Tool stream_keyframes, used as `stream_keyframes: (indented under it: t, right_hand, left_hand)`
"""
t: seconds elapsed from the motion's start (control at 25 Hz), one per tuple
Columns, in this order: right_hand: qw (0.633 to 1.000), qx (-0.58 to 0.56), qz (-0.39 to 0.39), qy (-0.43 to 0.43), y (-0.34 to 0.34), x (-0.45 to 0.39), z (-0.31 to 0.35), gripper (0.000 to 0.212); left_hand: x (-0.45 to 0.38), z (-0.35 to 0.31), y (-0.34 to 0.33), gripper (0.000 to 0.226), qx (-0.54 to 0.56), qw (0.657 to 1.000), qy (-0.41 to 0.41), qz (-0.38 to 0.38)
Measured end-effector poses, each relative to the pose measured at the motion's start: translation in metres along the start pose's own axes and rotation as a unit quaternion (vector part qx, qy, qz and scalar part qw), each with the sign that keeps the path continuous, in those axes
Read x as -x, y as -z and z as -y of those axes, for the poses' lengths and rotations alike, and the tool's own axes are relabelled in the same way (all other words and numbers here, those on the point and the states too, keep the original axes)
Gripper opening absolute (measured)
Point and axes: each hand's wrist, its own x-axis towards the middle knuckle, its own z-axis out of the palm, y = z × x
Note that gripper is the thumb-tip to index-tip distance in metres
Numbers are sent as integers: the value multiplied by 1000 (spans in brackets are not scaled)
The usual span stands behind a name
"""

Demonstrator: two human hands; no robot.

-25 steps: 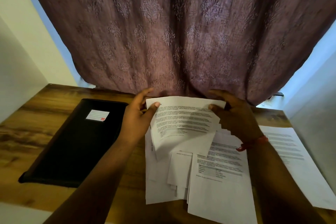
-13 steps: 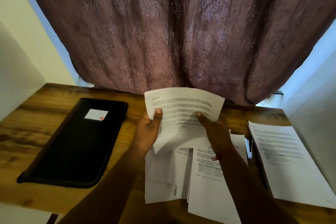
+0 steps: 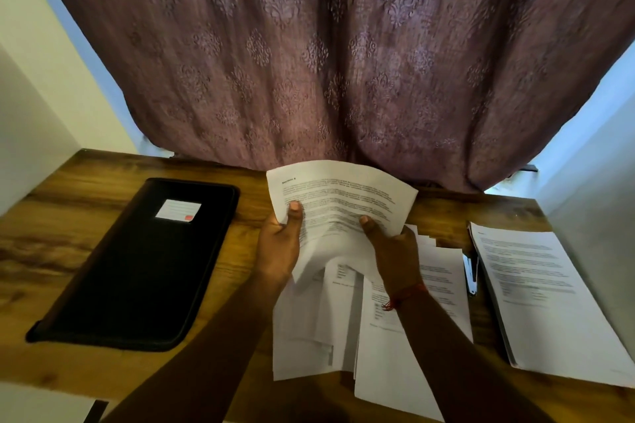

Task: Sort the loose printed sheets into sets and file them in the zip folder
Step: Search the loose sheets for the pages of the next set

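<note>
Left hand [image 3: 280,244] gripping left edge of a raised printed sheet [image 3: 343,206], thumb pressed on its face; right hand [image 3: 395,252] gripping the lower right of the same sheet, thumb on top, red thread at the wrist. Sheet held up over the surface [image 3: 103,374], bowed, lower edge sagging and creased between the two hands; heading legible only as a short bold line, body text too blurred to read. Loose sheets [image 3: 309,326] fanned untidily beneath the hands, overlapping, near edges reaching the front edge of the surface. Stacked set [image 3: 536,288] lying well to the right, squared; a small stapler-like object [image 3: 470,273] just beside its left edge, identity uncertain. Zip folder [image 3: 137,261] flat on the left, black, white label on its cover, apparently closed, apart from the papers. Sorting judged under way, filing not begun. Risks: crumpling or tearing the held sheet from two opposed thumb grips on thin paper; loose pile sliding off the front edge if brushed by a forearm; misfiling if the heading is read in poor light.
</note>
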Motion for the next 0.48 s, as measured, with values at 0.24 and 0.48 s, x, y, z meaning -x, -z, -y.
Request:
stream_keyframes:
  t: [0.24,0.48]
  right_hand:
    - [1000,2,-10,-19,-2,-7,-3,12]
    - [999,23,-26,-17,0,-6,-11,13]
  left_hand:
    - [-6,9,-1,33,-22,1000,-13,5]
    - [-8,14,0,25,-47,998,-29,13]
